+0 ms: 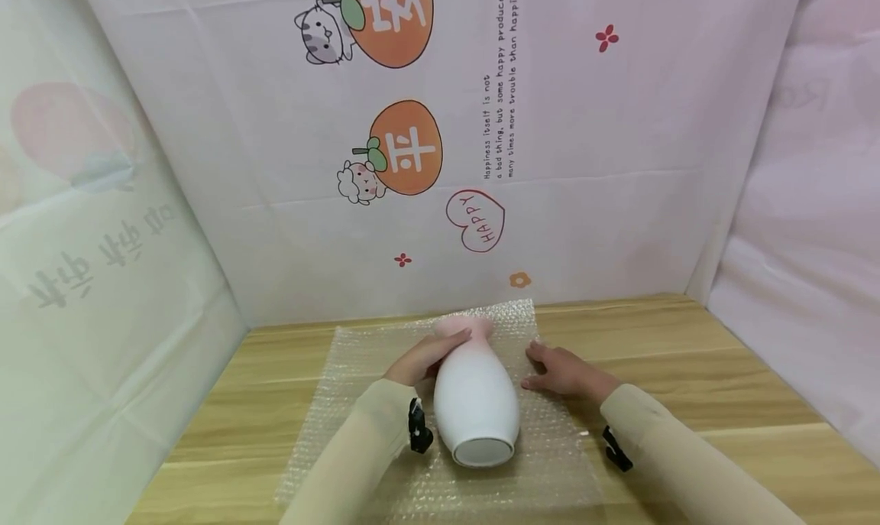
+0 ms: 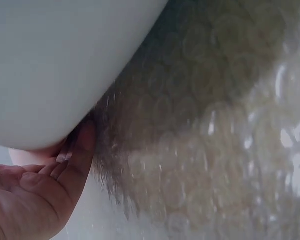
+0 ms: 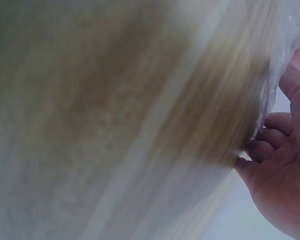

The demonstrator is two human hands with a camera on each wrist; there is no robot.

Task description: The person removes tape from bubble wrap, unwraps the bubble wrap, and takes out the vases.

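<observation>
A white vase with a pink neck lies on its side on a sheet of bubble wrap. Its base faces the near side and its mouth points at the back wall. My left hand grips the vase by the neck, thumb across the top; in the left wrist view its fingers reach under the vase, against the wrap. To the right of the vase, my right hand holds the right edge of the wrap. In the right wrist view the fingers curl at that edge.
The wrap lies on a wood-grain table. A printed white cloth hangs behind it, with cloth walls on the left and right. Each sleeve carries a black clip at the wrist.
</observation>
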